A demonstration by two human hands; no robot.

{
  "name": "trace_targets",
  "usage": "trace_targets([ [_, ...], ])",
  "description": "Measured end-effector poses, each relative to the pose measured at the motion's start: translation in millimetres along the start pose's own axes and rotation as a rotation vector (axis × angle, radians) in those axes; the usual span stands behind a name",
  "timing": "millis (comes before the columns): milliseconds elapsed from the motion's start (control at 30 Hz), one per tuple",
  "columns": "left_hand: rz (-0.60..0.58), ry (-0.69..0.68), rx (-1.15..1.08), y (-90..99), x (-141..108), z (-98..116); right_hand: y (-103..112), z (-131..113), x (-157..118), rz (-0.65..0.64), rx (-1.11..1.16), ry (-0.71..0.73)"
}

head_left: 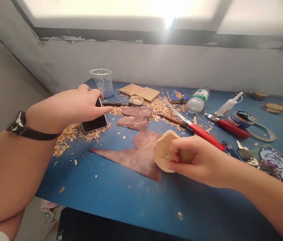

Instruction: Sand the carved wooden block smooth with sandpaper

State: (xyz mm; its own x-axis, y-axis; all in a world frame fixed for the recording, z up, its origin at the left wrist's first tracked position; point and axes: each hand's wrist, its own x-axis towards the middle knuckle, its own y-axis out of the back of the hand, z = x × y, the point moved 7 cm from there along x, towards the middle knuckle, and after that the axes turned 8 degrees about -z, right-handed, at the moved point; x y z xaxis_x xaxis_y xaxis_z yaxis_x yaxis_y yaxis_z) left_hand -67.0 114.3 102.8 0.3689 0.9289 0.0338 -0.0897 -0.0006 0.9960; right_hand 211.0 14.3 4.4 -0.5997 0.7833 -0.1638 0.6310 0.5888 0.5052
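My right hand [194,160] grips a pale, rounded wood piece [160,155] between thumb and bent fingers, tilted above the table. A small line design shows on its face. Under and behind it lies a torn, pointed sheet of reddish-brown sandpaper [131,161]. My left hand [83,103], with a black watch on the wrist, reaches over a dark-screened smartphone [94,124]. Its thumb is stretched out to the right, apart from the index finger; the other fingertips are partly hidden. The phone's lower end rests among wood shavings [67,139]. More sandpaper pieces [136,118] lie between my hands.
A clear plastic beaker [103,82] and thin wood boards [140,92] stand near the wall. Rightward are a plastic bottle [198,99], red-handled knives [204,135], a carving tool [172,121], a squeeze bottle [228,106], tape rolls [264,132] and keys [246,154].
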Motion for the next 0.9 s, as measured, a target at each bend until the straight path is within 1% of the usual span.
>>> trace_targets([
  [67, -0.024, 0.192, 0.069, 3.3, -5.0, -4.6, -1.3, 4.5, -0.6, -0.020, 0.046, -0.018],
  [100, -0.047, 0.242, 0.096, 5.0, -5.9, -4.4, -2.0, 6.4, -1.0, -0.032, 0.063, -0.027],
  [133, -0.019, 0.272, 0.122, 10.3, -6.0, -3.5, -2.5, 7.6, -1.5, -0.043, 0.074, -0.033],
  [167, -0.015, 0.265, 0.138, 13.7, -4.5, -1.6, -2.9, 8.3, -1.9, -0.051, 0.083, -0.038],
  [233, 0.019, 0.170, 0.153, 19.3, 0.3, 5.4, -3.2, 8.1, -2.6, -0.057, 0.090, -0.038],
  [267, 0.004, 0.088, 0.150, 17.5, 2.2, 11.5, -3.3, 7.7, -2.7, -0.056, 0.093, -0.036],
  [300, -0.036, -0.003, 0.140, 11.8, 2.4, 19.4, -3.6, 7.4, -2.6, -0.057, 0.100, -0.035],
  [333, -0.092, -0.113, 0.118, 3.0, -0.2, 30.7, -4.2, 7.2, -2.2, -0.060, 0.112, -0.035],
  [400, -0.274, -0.301, 0.056, -23.9, -16.6, 58.6, -5.5, 7.0, -1.1, -0.068, 0.146, -0.035],
  [433, -0.283, -0.407, 0.023, -33.2, -30.0, 76.8, -5.8, 6.7, -0.4, -0.069, 0.162, -0.032],
  [467, -0.311, -0.448, 0.022, -44.9, -44.2, 92.0, -5.9, 6.0, 0.4, -0.067, 0.171, -0.024],
  [567, -0.214, -0.636, 0.071, -68.5, -90.3, 139.9, -5.4, 3.1, 2.3, -0.055, 0.191, 0.006],
  [600, -0.208, -0.684, 0.107, -77.6, -102.8, 151.3, -5.3, 2.6, 2.7, -0.053, 0.199, 0.011],
  [667, -0.161, -0.773, 0.167, -91.5, -119.6, 165.9, -4.9, 2.5, 2.9, -0.049, 0.205, 0.012],
  [733, -0.113, -0.821, 0.189, -101.4, -125.4, 170.5, -3.6, 3.0, 2.6, -0.046, 0.182, 0.012],
  [800, -0.065, -0.820, 0.190, -107.4, -124.3, 169.9, 0.5, 2.8, 2.5, -0.023, 0.100, 0.030],
  [833, -0.046, -0.806, 0.193, -109.5, -122.9, 169.2, 4.7, 1.8, 2.5, 0.017, 0.028, 0.051],
  [900, -0.025, -0.793, 0.208, -113.3, -122.2, 170.1, 15.5, -2.6, 1.5, 0.159, -0.173, 0.105],
])
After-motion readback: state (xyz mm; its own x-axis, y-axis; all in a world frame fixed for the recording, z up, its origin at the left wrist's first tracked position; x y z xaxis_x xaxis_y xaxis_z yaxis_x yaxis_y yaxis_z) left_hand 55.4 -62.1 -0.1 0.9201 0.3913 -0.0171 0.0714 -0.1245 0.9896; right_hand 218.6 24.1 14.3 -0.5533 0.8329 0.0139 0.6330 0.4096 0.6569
